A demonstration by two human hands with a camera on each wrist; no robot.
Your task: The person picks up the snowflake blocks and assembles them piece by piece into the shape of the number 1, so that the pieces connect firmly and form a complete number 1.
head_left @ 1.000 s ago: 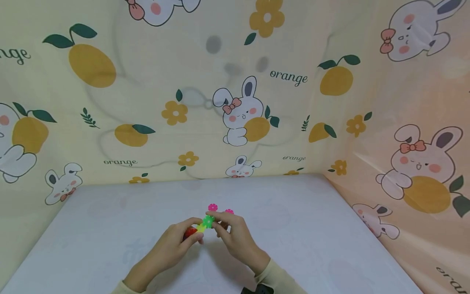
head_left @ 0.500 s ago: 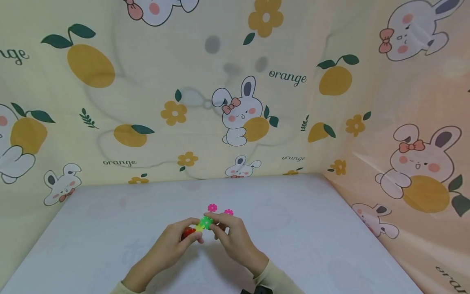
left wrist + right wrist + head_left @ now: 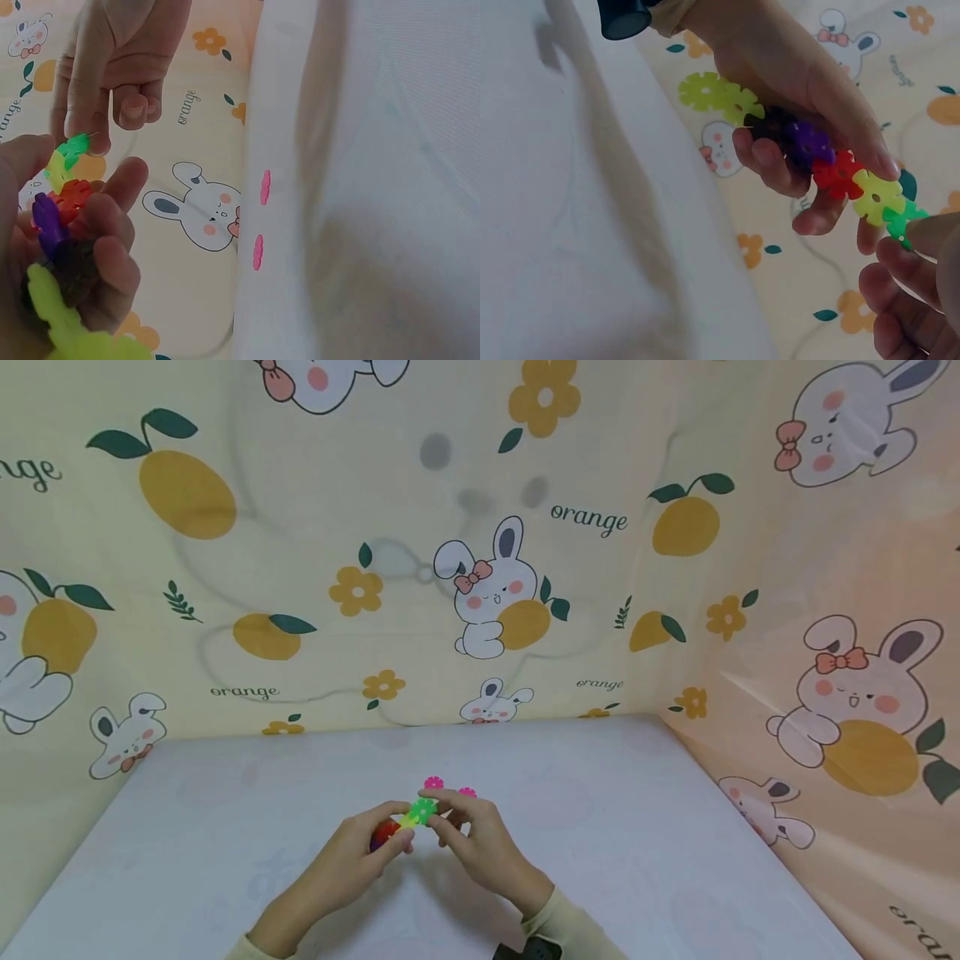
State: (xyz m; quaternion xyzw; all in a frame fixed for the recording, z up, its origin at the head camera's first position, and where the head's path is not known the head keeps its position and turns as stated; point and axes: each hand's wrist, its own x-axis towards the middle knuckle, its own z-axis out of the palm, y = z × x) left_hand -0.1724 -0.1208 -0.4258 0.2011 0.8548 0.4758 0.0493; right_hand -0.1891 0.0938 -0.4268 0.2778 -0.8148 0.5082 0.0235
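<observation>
Snowflake building discs, slotted into each other, form a chain across both hands. My left hand grips it, thumb and index finger on the yellow disc. Along that palm run a red disc, a purple disc and a dark disc. Yellow-green discs stick out at the little-finger side. At the chain's other end is a green disc, joined to the yellow one. My right hand pinches this green disc between thumb and index finger, its other fingers loosely bent.
Two pink discs lie on the white tabletop beyond the hands, the right one partly behind the right hand in the head view. A patterned cloth with rabbits and oranges hangs behind the table and along its sides.
Both hands stay nearly in place, holding the chain throughout. The green disc shifts slightly between the fingertips, and a bit of purple now shows beside the red disc at the left palm.
</observation>
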